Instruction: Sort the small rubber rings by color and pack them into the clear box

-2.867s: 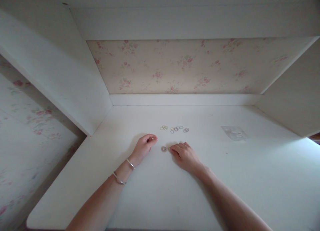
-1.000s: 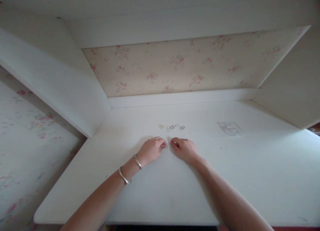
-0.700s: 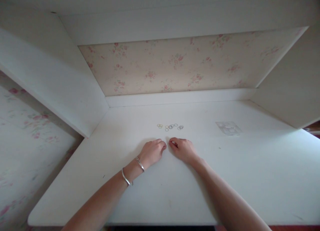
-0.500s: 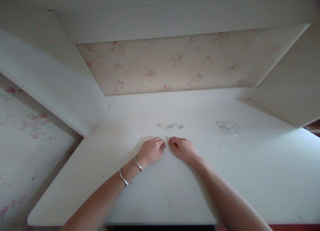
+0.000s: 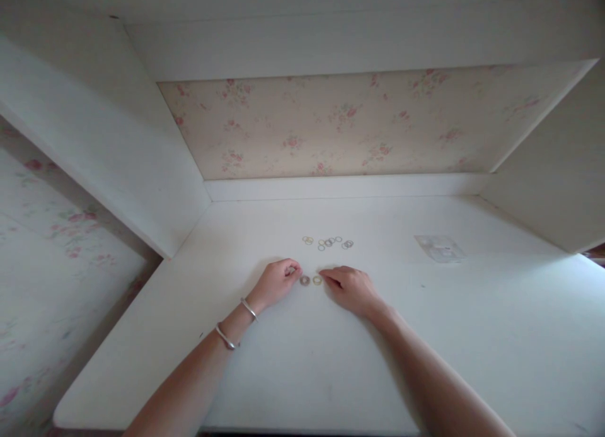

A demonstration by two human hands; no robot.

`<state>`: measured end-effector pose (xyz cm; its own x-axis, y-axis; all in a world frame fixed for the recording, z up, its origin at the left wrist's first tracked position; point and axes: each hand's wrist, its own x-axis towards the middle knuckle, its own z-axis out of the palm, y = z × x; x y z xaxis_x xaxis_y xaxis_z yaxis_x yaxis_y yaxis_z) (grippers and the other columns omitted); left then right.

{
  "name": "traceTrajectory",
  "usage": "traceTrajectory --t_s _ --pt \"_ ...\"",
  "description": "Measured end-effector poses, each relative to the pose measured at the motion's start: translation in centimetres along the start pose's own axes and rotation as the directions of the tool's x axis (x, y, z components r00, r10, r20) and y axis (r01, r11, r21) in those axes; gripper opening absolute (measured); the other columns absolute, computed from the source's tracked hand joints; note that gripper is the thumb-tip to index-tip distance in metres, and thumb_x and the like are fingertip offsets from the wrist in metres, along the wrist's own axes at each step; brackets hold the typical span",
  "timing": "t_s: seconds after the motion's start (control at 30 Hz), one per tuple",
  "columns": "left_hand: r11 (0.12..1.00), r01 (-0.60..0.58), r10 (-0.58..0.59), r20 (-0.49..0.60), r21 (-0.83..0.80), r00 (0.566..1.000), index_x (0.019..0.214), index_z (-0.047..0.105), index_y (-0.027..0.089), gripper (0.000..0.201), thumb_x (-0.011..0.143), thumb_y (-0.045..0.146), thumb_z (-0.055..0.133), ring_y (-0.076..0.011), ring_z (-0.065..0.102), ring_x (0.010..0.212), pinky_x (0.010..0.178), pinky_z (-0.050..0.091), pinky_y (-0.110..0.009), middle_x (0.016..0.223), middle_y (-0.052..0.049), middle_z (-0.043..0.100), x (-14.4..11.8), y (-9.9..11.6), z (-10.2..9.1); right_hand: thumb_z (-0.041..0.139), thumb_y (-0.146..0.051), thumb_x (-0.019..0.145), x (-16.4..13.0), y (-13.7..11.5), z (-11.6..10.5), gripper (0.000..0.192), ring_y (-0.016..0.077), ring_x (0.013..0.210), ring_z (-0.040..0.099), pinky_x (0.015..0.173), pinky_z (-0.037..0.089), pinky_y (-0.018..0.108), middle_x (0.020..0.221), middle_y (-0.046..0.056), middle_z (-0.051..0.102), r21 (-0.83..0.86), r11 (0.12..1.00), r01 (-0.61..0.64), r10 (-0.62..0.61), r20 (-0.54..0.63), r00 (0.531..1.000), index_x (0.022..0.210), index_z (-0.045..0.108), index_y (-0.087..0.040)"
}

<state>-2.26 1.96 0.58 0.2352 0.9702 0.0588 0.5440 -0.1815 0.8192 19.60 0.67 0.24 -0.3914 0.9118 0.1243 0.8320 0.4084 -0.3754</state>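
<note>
On the table (image 5: pixel 265 374), a yellow ring (image 5: pixel 316 284) lies just beside the right hand (image 5: pixel 352 289), its fingers narrow; left of that ring are a brown ring (image 5: pixel 305 284) and the curled left hand (image 5: pixel 275 280). Cannot tell if either hand grips anything. Rings seem light, stiff: pinch edges.
</note>
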Motion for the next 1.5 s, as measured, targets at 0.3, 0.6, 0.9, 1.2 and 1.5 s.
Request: traceTrajectory --t_s 0.3,0.6,0.9,1.2,1.5 --pt "0.997 0.027 -0.026 0.026 -0.074 0.999 0.086 0.066 0.017 0.026 0.079 0.038 0.053 -0.0153 0.06 0.071 0.065 0.042 -0.024 0.08 -0.003 0.068 0.1 -0.5 -0.1 0.038 -0.02 0.088 0.2 0.0 0.5 0.037 0.0156 0.087 0.061 0.075 0.042 0.026 0.094 0.001 0.069 0.006 0.998 0.055 -0.055 0.008 0.998 0.111 0.064 -0.03" --pt "0.994 0.035 -0.031 0.038 -0.107 0.999 0.085 0.066 0.017 0.023 0.079 0.036 0.055 -0.0162 0.062 0.077 0.071 0.045 -0.025 0.085 -0.003 0.069 0.1 -0.6 0.0 0.04 -0.021 0.087 0.1 0.2 0.6 0.035 0.0148 0.084 0.06 0.074 0.042 0.025 0.089 0.0 0.068 0.013 0.995 0.096 -0.096 -0.015 0.995 0.11 0.065 -0.032" --pt "0.994 0.041 -0.036 0.045 -0.102 0.998 0.085 0.066 0.017 0.023 0.08 0.035 0.053 -0.0159 0.063 0.08 0.073 0.046 -0.024 0.087 -0.003 0.07 0.4 -0.9 0.1 0.04 -0.032 0.089 1.9 0.8 1.2 0.03 0.015 0.084 0.061 0.076 0.044 0.026 0.1 0.002 0.067 0.231 0.971 -0.057 0.093 -0.148 0.985 0.105 0.065 -0.026" --pt "0.993 0.038 -0.033 0.051 -0.11 0.998 0.088 0.066 0.016 0.025 0.08 0.035 0.053 -0.0156 0.062 0.078 0.072 0.046 -0.025 0.086 -0.003 0.069 0.3 -1.4 0.1 0.045 -0.029 0.089 9.1 0.6 0.7 0.026 0.0173 0.092 0.054 0.078 0.038 0.026 0.098 0.007 0.059 -0.073 0.992 -0.101 0.096 -0.071 0.993 0.103 0.066 -0.025" --pt "0.994 0.035 -0.027 0.075 -0.102 0.997 0.088 0.066 0.017 0.024 0.08 0.035 0.053 -0.0144 0.06 0.073 0.068 0.044 -0.024 0.082 -0.002 0.068 0.3 -1.5 0.0 0.043 -0.031 0.091 11.1 1.6 0.7 0.028 0.0181 0.091 0.053 0.075 0.038 0.026 0.097 0.007 0.057 -0.201 0.98 0.012 -0.014 -0.011 1.0 0.097 0.069 -0.023"
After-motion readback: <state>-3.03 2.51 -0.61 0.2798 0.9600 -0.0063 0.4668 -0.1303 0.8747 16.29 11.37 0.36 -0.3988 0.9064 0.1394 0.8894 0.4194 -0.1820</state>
